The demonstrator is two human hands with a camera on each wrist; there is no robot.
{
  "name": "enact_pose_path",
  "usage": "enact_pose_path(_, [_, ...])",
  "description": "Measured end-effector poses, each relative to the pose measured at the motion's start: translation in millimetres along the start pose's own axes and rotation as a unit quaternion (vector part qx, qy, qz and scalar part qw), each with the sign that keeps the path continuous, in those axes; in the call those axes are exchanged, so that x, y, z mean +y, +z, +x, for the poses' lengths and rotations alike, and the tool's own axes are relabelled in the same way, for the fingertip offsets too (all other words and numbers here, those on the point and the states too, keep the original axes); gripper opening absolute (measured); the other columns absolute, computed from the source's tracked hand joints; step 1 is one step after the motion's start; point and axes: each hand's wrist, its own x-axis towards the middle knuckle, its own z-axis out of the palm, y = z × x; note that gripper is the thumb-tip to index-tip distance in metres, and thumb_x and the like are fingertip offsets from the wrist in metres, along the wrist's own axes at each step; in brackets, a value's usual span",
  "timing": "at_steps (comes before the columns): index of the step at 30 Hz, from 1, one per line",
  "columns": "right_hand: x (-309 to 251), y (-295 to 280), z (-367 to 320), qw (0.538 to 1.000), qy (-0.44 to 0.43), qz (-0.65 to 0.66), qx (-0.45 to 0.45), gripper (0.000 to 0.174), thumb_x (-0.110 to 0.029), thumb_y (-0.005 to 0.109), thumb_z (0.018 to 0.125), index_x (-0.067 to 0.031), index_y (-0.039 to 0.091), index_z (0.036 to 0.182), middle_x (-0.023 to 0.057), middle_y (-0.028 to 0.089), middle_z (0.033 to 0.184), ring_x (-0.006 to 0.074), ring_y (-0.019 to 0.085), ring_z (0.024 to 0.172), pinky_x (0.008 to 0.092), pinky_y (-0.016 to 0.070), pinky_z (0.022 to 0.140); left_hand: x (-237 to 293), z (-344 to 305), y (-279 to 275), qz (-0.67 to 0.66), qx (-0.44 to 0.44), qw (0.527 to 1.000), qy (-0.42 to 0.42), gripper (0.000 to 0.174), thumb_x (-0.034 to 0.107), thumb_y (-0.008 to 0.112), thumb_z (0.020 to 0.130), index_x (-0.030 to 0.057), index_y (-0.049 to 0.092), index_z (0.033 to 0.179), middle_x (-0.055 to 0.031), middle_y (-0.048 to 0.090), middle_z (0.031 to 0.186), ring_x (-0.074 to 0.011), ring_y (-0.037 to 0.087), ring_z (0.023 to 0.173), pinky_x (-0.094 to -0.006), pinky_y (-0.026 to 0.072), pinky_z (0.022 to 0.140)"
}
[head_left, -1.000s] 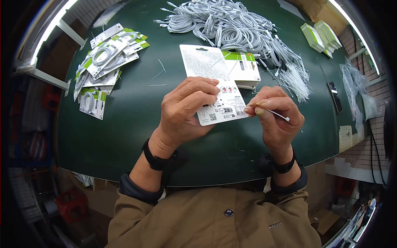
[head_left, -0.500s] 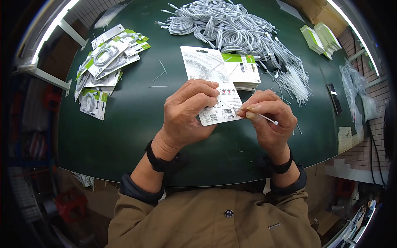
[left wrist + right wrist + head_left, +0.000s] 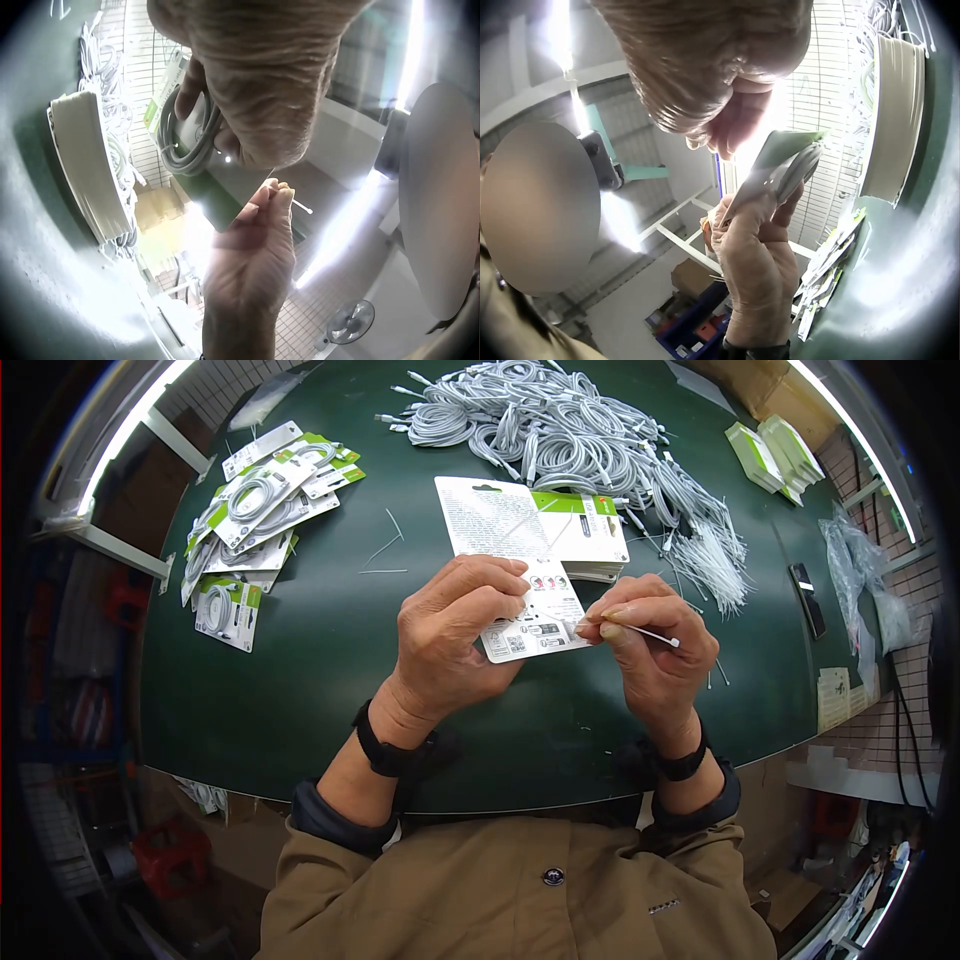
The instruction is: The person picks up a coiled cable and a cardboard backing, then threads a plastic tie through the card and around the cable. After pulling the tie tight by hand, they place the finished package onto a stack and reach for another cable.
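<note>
Head view: a person in a tan jacket holds a white packaging card [image 3: 495, 520] above a dark green surface [image 3: 300, 660], its printed back facing up. The left hand [image 3: 450, 625] grips the card's lower half, fingers curled over the top and thumb beneath. The right hand [image 3: 655, 645] is closed in a pinch on a thin white tie [image 3: 650, 633] at the card's lower right corner, and the tie's free end points out to the right.

From the left wrist, a coiled cable [image 3: 191, 142] shows against the card's underside, with the left hand's fingers wrapped round it.

Just behind the card, a stack of cards [image 3: 590, 530] with green headers lies on the surface. Beyond that spreads a heap of grey cables [image 3: 560, 430]. A bundle of white ties [image 3: 715, 555] fans out to the right of the stack. Well apart on the left lie finished packs [image 3: 250, 520], each carrying a coiled cable, overlapping one another.
</note>
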Motion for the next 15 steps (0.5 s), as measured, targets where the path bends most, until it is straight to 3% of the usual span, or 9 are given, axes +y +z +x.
enact_pose_path(9, [2,3,6,0.99,-0.054,-0.1,-0.082,0.025,0.011,0.08,0.079,-0.0055,0.076,0.097,0.0109,0.075,0.097,0.0206,0.074,0.088,0.0316,0.0606,0.075,2,0,2,-0.002,0.001,1.0,0.0,0.029,0.004,0.091,0.07,0.0038,0.066,0.085,-0.0114,0.074,0.097,-0.0309,0.077,0.1,-0.0388,0.0623,0.086])
enact_pose_path(15, [4,-1,11,0.984,-0.005,-0.143,-0.105,0.023,0.009,0.08,0.079,-0.0065,0.079,0.096,0.0069,0.074,0.094,0.0167,0.072,0.083,0.0283,0.058,0.073,7,1,5,-0.028,-0.011,0.999,-0.011,0.029,0.003,0.09,0.07,0.0035,0.067,0.089,-0.0121,0.075,0.1,-0.0313,0.077,0.101,-0.0385,0.062,0.087])
